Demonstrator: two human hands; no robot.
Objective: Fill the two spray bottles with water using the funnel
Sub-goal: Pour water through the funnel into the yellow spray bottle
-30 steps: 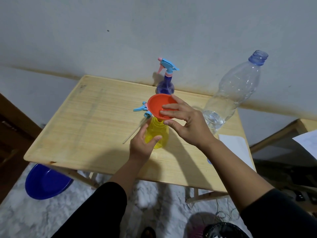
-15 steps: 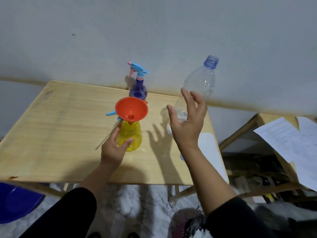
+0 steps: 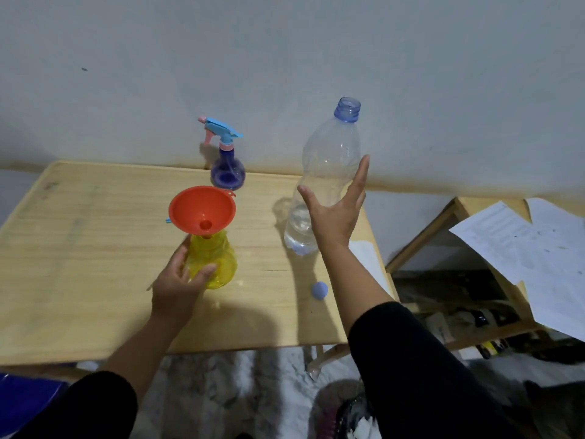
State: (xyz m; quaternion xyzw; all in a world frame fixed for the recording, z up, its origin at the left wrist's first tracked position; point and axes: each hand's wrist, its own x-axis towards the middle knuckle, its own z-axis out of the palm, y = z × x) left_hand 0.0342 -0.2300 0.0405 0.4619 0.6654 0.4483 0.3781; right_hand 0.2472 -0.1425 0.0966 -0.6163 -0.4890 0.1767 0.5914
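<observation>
An orange funnel (image 3: 202, 210) sits in the neck of the yellow spray bottle (image 3: 218, 258) at the middle of the wooden table (image 3: 95, 236). My left hand (image 3: 177, 286) grips the yellow bottle's base from the near left. A purple spray bottle (image 3: 227, 172) with a blue and pink trigger head stands at the table's back edge. A tall clear water bottle (image 3: 326, 172), uncapped and with a little water at the bottom, stands to the right. My right hand (image 3: 338, 213) is spread wide in front of it, thumb and fingers either side, apparently not closed on it.
A small blue cap (image 3: 319, 290) lies on the table near my right forearm. White paper (image 3: 364, 255) rests at the table's right edge. A lower wooden shelf with loose sheets (image 3: 525, 248) stands to the right. A blue basin (image 3: 22, 397) sits on the floor at lower left.
My right hand left the funnel and moved right to the water bottle, fingers spread. The view shifted right. My left hand stayed on the yellow bottle.
</observation>
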